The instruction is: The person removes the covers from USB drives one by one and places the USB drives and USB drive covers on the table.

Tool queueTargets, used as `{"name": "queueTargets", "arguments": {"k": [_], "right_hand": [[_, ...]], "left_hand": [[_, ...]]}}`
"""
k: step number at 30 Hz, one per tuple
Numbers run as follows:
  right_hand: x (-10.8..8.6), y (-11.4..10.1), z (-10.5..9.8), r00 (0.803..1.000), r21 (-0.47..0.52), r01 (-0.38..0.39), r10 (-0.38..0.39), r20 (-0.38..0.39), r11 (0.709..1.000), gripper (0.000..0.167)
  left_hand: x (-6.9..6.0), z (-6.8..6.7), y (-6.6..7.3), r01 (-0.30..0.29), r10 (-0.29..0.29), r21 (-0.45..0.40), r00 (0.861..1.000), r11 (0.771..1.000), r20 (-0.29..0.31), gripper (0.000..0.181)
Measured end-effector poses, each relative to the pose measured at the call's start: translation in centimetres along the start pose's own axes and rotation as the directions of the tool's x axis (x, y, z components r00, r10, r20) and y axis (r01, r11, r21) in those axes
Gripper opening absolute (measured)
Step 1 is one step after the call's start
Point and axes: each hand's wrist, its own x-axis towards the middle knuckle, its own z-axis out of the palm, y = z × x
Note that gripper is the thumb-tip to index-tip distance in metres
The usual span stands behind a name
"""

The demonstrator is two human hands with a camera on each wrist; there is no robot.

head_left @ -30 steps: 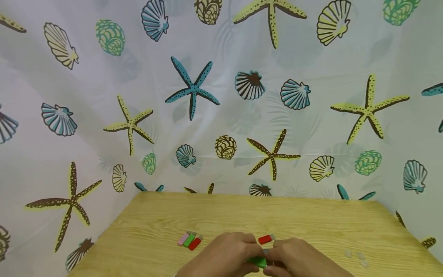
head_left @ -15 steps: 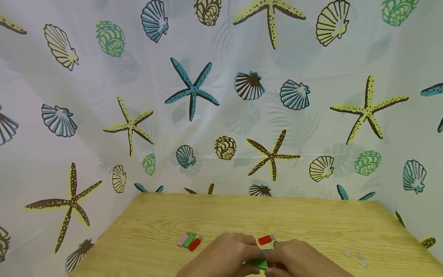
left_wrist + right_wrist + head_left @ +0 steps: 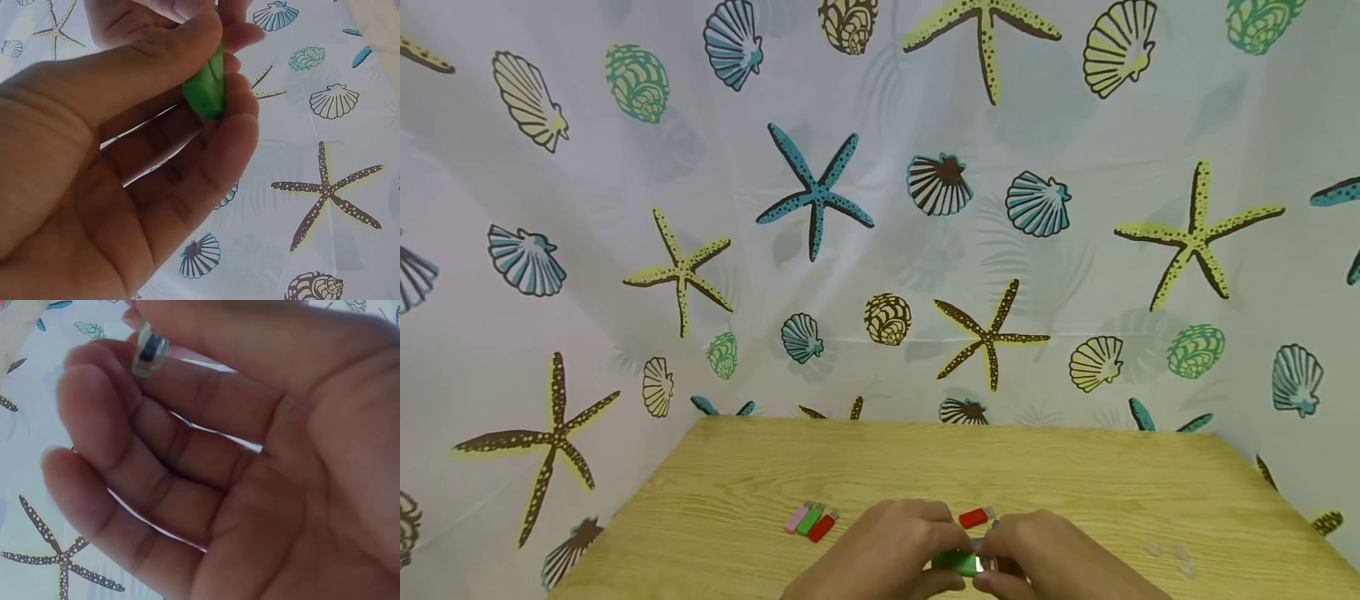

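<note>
In the head view my left hand (image 3: 895,550) pinches a green USB flash drive (image 3: 955,562) between thumb and fingers, low at the middle of the table. The drive's green end (image 3: 206,87) shows in the left wrist view. My right hand (image 3: 1045,554) meets it from the right, and a strip of the metal plug (image 3: 980,564) shows between the fingertips. In the right wrist view the thumb and index finger pinch a small clear cap (image 3: 149,353) with something dark inside. Whether the cap sits on the plug cannot be told.
Pink (image 3: 798,517), green (image 3: 810,522) and red (image 3: 823,527) flash drives lie side by side on the wooden table (image 3: 760,467), at left. Another red drive (image 3: 973,517) lies just behind my hands. Small clear pieces (image 3: 1182,553) lie at right. A shell-patterned cloth (image 3: 850,275) surrounds the table.
My right fingertips have shifted slightly, and more of the metal plug shows beside the green body. Both hands stay in nearly the same place. The drives on the table have not moved.
</note>
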Motion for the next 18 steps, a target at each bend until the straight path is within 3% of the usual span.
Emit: {"name": "queueTargets", "arguments": {"k": [4,11,18], "right_hand": [[-0.03,0.18,-0.01,0.999,0.037,-0.025,0.026,-0.02,0.999,0.01],[-0.12,0.27,-0.18,0.998,0.038,0.021,-0.019,-0.058,0.999,0.005],[-0.19,0.18,-0.22,0.998,0.015,0.046,-0.045,-0.048,0.999,0.003]], "left_hand": [[0.01,0.07,0.02,0.027,-0.027,0.005,1.0,1.0,0.001,0.019],[0.0,0.09,0.18,0.061,-0.061,-0.022,0.998,0.998,0.001,0.019],[0.0,0.03,0.33,0.087,-0.087,-0.029,0.996,0.996,-0.003,0.019]]}}
